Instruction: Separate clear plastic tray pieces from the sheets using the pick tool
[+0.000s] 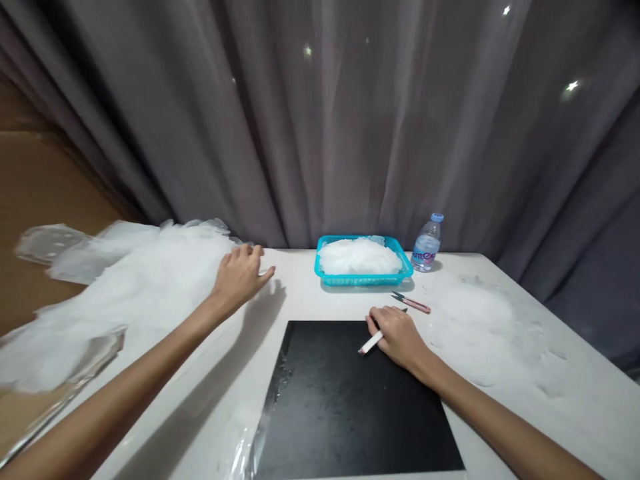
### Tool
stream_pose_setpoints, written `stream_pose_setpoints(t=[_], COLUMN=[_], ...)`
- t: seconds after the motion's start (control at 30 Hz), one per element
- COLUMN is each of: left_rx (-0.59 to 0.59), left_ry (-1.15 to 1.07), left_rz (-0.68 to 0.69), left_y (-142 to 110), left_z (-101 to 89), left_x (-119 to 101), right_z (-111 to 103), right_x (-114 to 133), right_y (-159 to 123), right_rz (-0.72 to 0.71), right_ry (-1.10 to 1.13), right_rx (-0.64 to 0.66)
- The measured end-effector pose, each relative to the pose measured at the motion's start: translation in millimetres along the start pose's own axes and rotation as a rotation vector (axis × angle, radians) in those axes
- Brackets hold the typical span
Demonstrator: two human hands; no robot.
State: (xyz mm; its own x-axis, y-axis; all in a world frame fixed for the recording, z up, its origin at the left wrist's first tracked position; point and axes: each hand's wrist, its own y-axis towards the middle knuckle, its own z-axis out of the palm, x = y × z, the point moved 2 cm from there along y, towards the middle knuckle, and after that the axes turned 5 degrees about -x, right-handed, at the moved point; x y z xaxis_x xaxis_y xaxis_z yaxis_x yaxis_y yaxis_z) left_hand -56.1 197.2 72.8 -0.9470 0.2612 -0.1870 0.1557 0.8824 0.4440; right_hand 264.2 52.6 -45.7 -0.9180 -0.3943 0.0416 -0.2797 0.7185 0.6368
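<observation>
My left hand [239, 275] is raised at the right edge of a heap of sheer white pieces [150, 273], its thumb held away from its bent fingers. Nothing shows in its grasp, though its fingertips are partly turned from view. My right hand [397, 333] rests over the upper right edge of a black board [350, 400]. Its fingers are closed around a slim white pen-like tool [371, 343] with a dark end. Just beyond that hand lies a pair of pink-handled thread snips [413, 303] on the white table.
A turquoise plastic basket [363, 280] piled with white fluffy material [357, 257] stands at the back. Beside it is a water bottle [427, 247]. Several thin white pieces [480, 320] lie at right. Cardboard [45, 173] borders the left, and a grey curtain [320, 120] hangs behind.
</observation>
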Motion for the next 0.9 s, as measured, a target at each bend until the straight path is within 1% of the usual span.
stream_pose_setpoints(t=[0.1,0.17,0.23,0.3,0.4,0.53,0.67,0.73,0.8,0.9], left_rx=[0.023,0.081,0.125,0.119,0.099,0.149,0.173,0.221,0.31,0.45], left_ry=[0.123,0.136,0.125,0.133,0.176,0.251,0.299,0.277,0.207,0.029], left_rz=[-0.1,-0.128,-0.148,-0.167,-0.182,-0.239,-0.273,-0.258,-0.212,-0.127], left_y=[-8,-14,-22,-28,-32,-31,-26,-24,-26,-40], left_z=[-20.8,-30.0,-35.2,-36.8,-32.7,-24.0,-29.0,-34.3,-37.6,-36.8], left_x=[59,88,105,112,106,87,68,57,43,8], right_z=[1,0,-1,-1,0,0,0,0,0,-2], right_x=[2,2,3,3,3,3,3,2,2,2], right_y=[-2,-2,-2,-1,-2,-1,0,0,-1,-1], right_rz=[0.036,0.058,0.082,0.106,0.135,0.164,0.171,0.175,0.176,0.165], right_ry=[0.051,0.079,0.102,0.124,0.151,0.164,0.166,0.166,0.17,0.186], right_rx=[0.015,0.035,0.06,0.083,0.112,0.137,0.147,0.15,0.156,0.167])
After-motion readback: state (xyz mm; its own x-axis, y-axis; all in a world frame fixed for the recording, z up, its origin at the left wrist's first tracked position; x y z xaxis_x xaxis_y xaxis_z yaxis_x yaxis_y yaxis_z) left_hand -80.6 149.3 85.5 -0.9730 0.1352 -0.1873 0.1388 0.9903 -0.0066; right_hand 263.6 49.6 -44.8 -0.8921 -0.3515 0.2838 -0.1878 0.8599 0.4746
